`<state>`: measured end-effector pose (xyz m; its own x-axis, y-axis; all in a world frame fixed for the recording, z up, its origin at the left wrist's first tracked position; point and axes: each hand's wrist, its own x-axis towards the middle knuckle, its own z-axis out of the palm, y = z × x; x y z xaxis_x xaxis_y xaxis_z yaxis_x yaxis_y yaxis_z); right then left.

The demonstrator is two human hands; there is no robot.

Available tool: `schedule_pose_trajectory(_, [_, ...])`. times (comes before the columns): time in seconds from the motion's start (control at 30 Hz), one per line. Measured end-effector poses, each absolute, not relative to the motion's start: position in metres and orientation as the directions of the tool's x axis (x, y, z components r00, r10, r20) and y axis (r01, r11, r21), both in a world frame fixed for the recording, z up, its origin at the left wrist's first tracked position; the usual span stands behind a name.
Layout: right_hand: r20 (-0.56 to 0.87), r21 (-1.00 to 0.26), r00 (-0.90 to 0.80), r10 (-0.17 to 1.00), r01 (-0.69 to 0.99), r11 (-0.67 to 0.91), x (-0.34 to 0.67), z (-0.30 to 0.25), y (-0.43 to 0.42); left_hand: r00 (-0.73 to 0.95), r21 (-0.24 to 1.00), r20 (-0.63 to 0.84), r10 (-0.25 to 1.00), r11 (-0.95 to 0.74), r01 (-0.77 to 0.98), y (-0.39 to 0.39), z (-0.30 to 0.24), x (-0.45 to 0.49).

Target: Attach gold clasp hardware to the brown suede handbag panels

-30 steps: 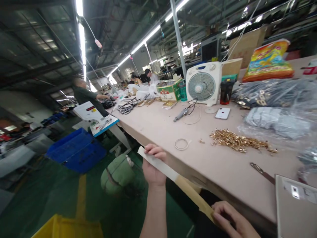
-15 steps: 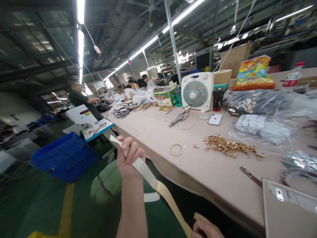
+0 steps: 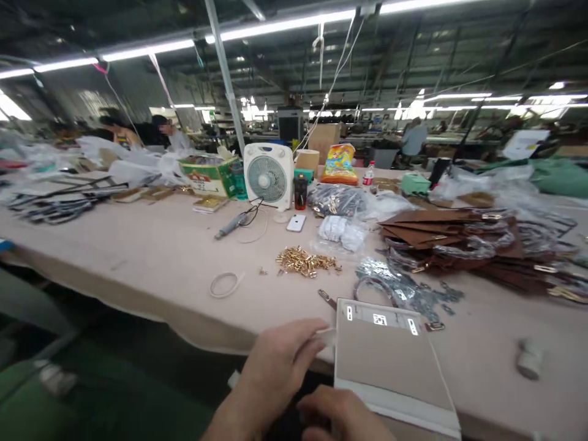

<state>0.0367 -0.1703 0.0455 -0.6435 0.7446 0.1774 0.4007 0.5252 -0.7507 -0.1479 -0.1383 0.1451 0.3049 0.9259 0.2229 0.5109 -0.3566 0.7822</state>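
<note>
My left hand (image 3: 282,364) is closed, thumb against fingers, on a pale strip of tape (image 3: 327,337). The strip's end pokes out beside the left edge of a flat beige bag panel (image 3: 386,352), which has metal fittings and a white band along its near part. Just below, at the bottom edge of the picture, my right hand (image 3: 344,416) has its fingers curled; what they hold, if anything, is hidden. A small white piece (image 3: 233,380) shows left of my left wrist. A brown strap with a buckle (image 3: 327,298) lies above the panel's corner.
On the table (image 3: 174,257) lie gold metal fittings (image 3: 305,262), a pale ring of tubing (image 3: 223,285), a grey corded tool (image 3: 230,226) and a phone (image 3: 296,222). A fan (image 3: 269,177) stands behind. Brown bag pieces (image 3: 459,239) are stacked right; a small grey roll (image 3: 529,360) sits near right.
The view has swung right. My left hand, raised with the strip stretched out before, has come down beside the beige panel's edge, close to my right hand.
</note>
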Motion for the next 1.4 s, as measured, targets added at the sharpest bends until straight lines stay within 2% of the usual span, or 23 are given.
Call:
schedule_pose_trajectory(0.07, [0.213, -0.772, -0.555, 0.804, 0.410, 0.487, 0.074, 0.062, -0.166, 0.366, 0.771, 0.203, 0.908, -0.379, 0.512, -0.135, 0.142, -0.134])
schedule_pose_trajectory(0.13, [0.325, -0.753, -0.407, 0.854, 0.434, 0.494, 0.108, 0.077, -0.162, 0.407, 0.753, 0.197, 0.892, -0.404, 0.519, -0.132, 0.140, -0.122])
schedule_pose_trajectory(0.2, [0.438, -0.707, -0.245, 0.865, 0.501, 0.500, 0.134, 0.091, -0.159, 0.437, 0.731, 0.186, 0.880, -0.422, 0.537, -0.131, 0.138, -0.111])
schedule_pose_trajectory(0.27, [0.511, -0.649, -0.170, 0.843, 0.567, 0.508, 0.148, 0.101, -0.156, 0.466, 0.711, 0.170, 0.868, -0.435, 0.552, -0.131, 0.135, -0.101])
schedule_pose_trajectory(0.43, [0.512, -0.559, -0.349, 0.785, 0.557, 0.613, 0.151, 0.111, -0.145, 0.507, 0.708, 0.191, 0.840, -0.476, 0.522, -0.130, 0.126, -0.083])
schedule_pose_trajectory(0.53, [0.481, -0.594, -0.383, 0.789, 0.519, 0.614, 0.148, 0.109, -0.139, 0.506, 0.758, 0.229, 0.832, -0.478, 0.443, -0.128, 0.121, -0.080])
schedule_pose_trajectory(0.67, [0.451, -0.637, -0.406, 0.795, 0.479, 0.605, 0.149, 0.107, -0.136, 0.505, 0.791, 0.207, 0.838, -0.447, 0.418, -0.127, 0.119, -0.079])
schedule_pose_trajectory(0.8, [0.389, -0.650, -0.446, 0.806, 0.487, 0.584, 0.152, 0.109, -0.135, 0.502, 0.779, 0.199, 0.842, -0.447, 0.439, -0.126, 0.118, -0.076])
schedule_pose_trajectory(0.97, [0.351, -0.652, -0.454, 0.819, 0.509, 0.562, 0.150, 0.105, -0.137, 0.543, 0.703, 0.117, 0.832, -0.455, 0.546, -0.124, 0.117, -0.072])
schedule_pose_trajectory(1.17, [0.310, -0.679, -0.462, 0.831, 0.504, 0.533, 0.149, 0.099, -0.139, 0.527, 0.686, 0.121, 0.841, -0.454, 0.568, -0.126, 0.116, -0.070])
schedule_pose_trajectory(1.3, [0.304, -0.680, -0.447, 0.841, 0.517, 0.520, 0.145, 0.096, -0.139, 0.477, 0.797, 0.092, 0.874, -0.352, 0.491, -0.127, 0.113, -0.066])
schedule_pose_trajectory(1.4, [0.421, -0.578, -0.451, 0.787, 0.536, 0.616, 0.141, 0.091, -0.149, 0.422, 0.939, -0.029, 0.906, -0.120, 0.323, -0.122, 0.105, -0.064])
